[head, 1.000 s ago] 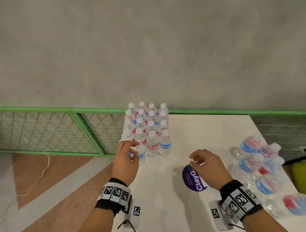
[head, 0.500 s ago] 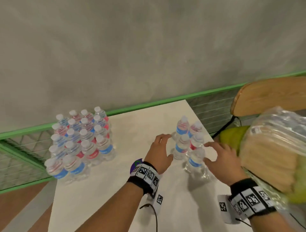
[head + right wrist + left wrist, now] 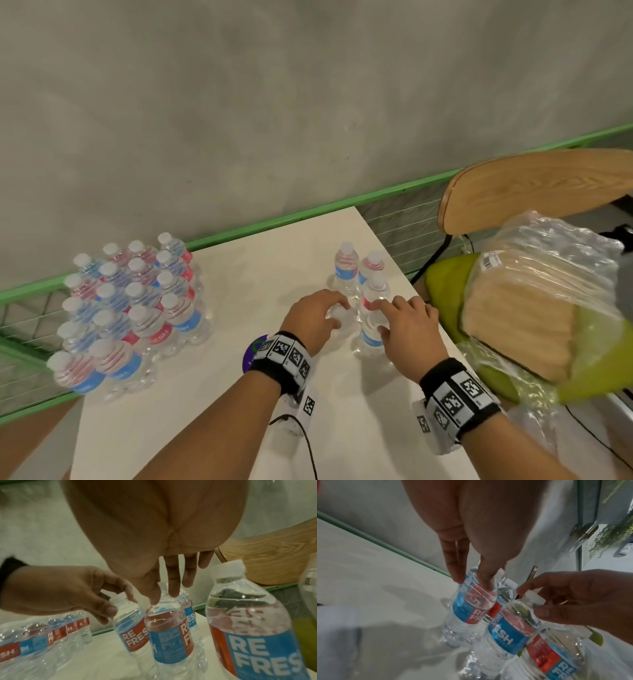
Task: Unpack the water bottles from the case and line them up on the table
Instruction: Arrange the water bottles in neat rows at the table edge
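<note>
Quickly, head view: white table with a packed bottle block standing at 9 o'clock. A smaller cluster stands toward 3 o'clock near the table's right edge. Left hand is over the near-left bottle, fingers curled down around its top. Right hand is on the near-right bottle, just beside the first, thumb low against its side. Three more bottles stand upright at 12 o'clock from both hands, touching or nearly so. Torn plastic case wrap lies on a wooden chair at 3 o'clock, off the table. A purple sticker shows partly, beside the left wrist band.

Left wrist view: the left fingers and thumb come down on either side of the near-left bottle's shoulder and grip it; the bottle is upright on the table. At 3 o'clock the right hand pinches the near-right bottle at the cap and neck.

Right wrist view: the right thumb and index finger close on the near-right bottle's neck, remaining fingers extended behind. Left hand at 9 o'clock curls around the near-left bottle's cap. Another bottle stands close at 3 o'clock, untouched. The block is blurred at 8 o'clock.
</note>
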Available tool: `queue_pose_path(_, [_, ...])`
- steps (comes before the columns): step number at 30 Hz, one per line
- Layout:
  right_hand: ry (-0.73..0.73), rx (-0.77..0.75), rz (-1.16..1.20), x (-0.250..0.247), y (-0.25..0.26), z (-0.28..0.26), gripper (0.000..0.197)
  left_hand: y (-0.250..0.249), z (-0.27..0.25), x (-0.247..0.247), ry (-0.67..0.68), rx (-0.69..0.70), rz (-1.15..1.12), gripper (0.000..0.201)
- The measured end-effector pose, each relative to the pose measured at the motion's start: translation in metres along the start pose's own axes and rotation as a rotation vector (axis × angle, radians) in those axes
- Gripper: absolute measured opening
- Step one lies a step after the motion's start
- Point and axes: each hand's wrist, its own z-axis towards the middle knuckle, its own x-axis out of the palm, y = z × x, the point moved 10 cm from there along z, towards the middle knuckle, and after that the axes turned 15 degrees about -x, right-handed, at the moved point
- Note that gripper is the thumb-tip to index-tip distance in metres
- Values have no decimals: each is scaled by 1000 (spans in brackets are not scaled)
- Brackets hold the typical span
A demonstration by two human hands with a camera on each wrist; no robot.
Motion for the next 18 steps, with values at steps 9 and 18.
queue_pose_path(9, [105,36,151,-1,29,1,31,95,-81,-62,-91,-153,-109,22])
queue_pose_path(18, [279,-209,510,24,153,-2,25,201,-140,-151,-319,-411,-13,30])
